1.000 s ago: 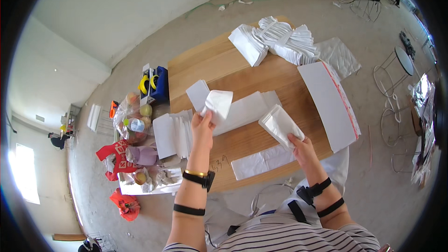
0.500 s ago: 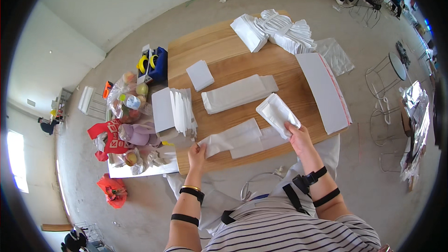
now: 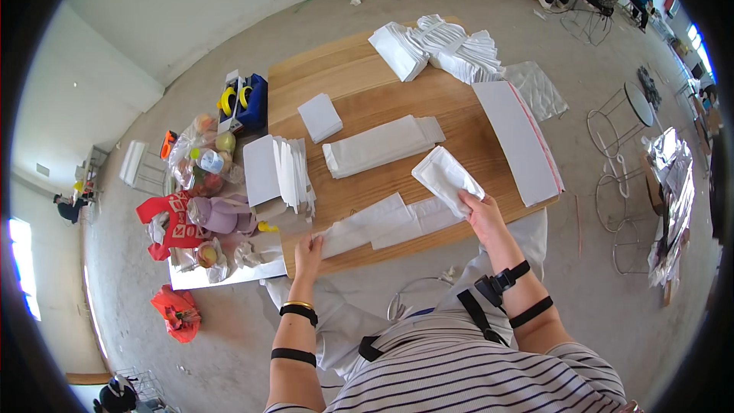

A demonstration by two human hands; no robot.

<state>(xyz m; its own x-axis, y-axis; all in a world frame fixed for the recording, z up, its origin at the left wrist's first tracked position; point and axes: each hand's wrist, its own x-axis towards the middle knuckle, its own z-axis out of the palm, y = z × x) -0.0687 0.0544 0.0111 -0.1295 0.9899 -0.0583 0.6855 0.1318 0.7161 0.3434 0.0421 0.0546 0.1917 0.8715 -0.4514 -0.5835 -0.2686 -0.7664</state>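
My left hand (image 3: 307, 257) is closed on the left end of a long white paper sleeve (image 3: 363, 223) lying near the table's front edge. Another flat white sleeve (image 3: 413, 227) lies partly beneath its right part. My right hand (image 3: 483, 214) grips the lower corner of a folded white packet (image 3: 445, 177), held slightly above the tabletop, thumb on top. Behind these, a flat stack of long white sleeves (image 3: 382, 145) rests mid-table. To its left are a standing row of white cards or folded sheets (image 3: 287, 176) and a small pile of white squares (image 3: 320, 117).
Banded bundles of white sleeves (image 3: 440, 47) sit at the table's far side. A white flap with a red edge (image 3: 518, 141) lies on the right. Left of the wooden table (image 3: 306, 84) are a blue tape dispenser (image 3: 251, 103), bagged fruit (image 3: 205, 153) and a red bag (image 3: 172, 222).
The left end of the long sleeve, raised before, now lies flatter and straighter under my left hand. My right hand still holds the packet. The whole view has shifted slightly.
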